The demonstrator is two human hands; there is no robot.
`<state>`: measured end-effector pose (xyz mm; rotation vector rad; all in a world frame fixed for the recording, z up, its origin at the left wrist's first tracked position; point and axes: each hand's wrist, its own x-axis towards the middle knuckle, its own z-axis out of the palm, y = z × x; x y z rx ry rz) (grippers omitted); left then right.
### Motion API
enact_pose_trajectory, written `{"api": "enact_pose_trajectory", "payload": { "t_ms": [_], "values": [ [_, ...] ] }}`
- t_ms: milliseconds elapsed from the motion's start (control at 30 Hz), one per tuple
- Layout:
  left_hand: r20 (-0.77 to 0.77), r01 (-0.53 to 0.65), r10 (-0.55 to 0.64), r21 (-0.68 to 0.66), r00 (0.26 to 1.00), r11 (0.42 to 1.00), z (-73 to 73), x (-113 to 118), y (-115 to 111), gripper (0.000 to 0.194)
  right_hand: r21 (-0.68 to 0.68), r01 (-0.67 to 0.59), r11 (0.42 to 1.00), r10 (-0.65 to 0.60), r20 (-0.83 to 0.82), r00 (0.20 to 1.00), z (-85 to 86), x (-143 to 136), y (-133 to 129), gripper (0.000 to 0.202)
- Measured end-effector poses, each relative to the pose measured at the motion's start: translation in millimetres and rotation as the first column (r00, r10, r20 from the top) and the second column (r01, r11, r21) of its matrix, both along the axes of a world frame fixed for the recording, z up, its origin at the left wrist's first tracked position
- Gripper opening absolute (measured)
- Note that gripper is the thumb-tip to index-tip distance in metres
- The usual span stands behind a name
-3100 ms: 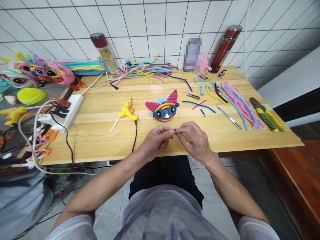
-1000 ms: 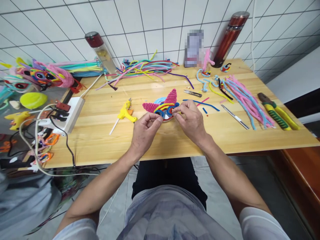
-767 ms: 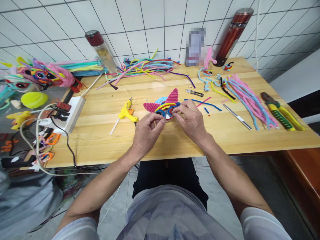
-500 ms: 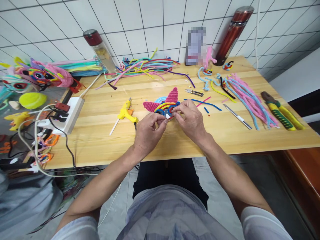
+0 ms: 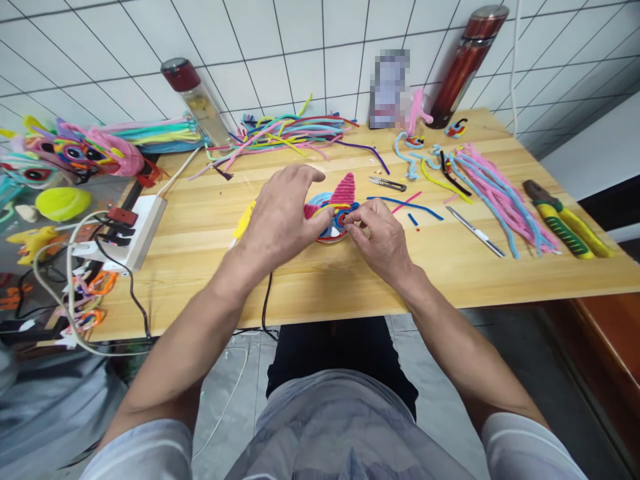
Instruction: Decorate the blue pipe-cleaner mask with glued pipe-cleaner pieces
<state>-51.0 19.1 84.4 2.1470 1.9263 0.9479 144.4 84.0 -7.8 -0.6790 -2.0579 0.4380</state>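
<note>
A pipe-cleaner animal face (image 5: 343,195) with magenta ears, yellow and red bands and blue-ringed eyes lies before me on the table. My right hand (image 5: 379,232) pinches it by its right edge, thumb and forefinger together. Raised over its left side, my left hand (image 5: 275,217) has its thumb and fingers apart and holds nothing; it covers most of the left ear. Behind that hand a yellow glue gun (image 5: 243,221) shows only in part, its black cord running off the front edge.
Small snips (image 5: 387,184), a blue pipe cleaner (image 5: 410,207) and a craft knife (image 5: 475,231) lie to the right, with pliers (image 5: 565,220) beyond. Bundled pipe cleaners (image 5: 295,133) lie along the wall by a glass bottle (image 5: 197,100). A power strip (image 5: 135,230) sits at left.
My left hand has let go of the animal face, opened, and moved up and left across the glue gun. The right hand stays at the face's edge.
</note>
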Motion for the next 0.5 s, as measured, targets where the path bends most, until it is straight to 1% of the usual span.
{"api": "enact_pose_trajectory", "payload": {
  "t_ms": [100,167,233,367,433,500],
  "values": [
    [0.058,0.052,-0.042,-0.192,0.997,0.98,9.9,-14,23,0.041,0.014,0.002,1.0,-0.002,-0.001,1.0,-0.5,-1,0,0.014],
    [0.109,0.07,-0.039,-0.293,0.993,0.954,12.0,-17,35,0.043,0.011,0.015,1.0,-0.015,0.004,1.0,-1.0,-1,0,0.015],
    [0.158,0.09,-0.034,-0.361,0.987,0.928,11.9,-17,43,0.043,0.005,0.023,1.0,-0.023,0.007,1.0,-1.5,-1,0,0.015],
    [0.208,0.136,-0.052,-0.418,0.977,0.898,10.3,-11,51,0.039,-0.001,0.022,1.0,-0.022,0.014,1.0,-1.9,-1,1,0.015],
    [0.193,0.15,-0.073,-0.423,0.978,0.893,10.3,-9,54,0.038,-0.002,0.022,1.0,-0.022,0.016,1.0,-1.8,0,1,0.015],
    [0.148,0.148,-0.092,-0.43,0.985,0.891,10.5,-8,56,0.036,-0.006,0.017,1.0,-0.017,0.01,1.0,-1.5,0,1,0.014]
  ]
}}
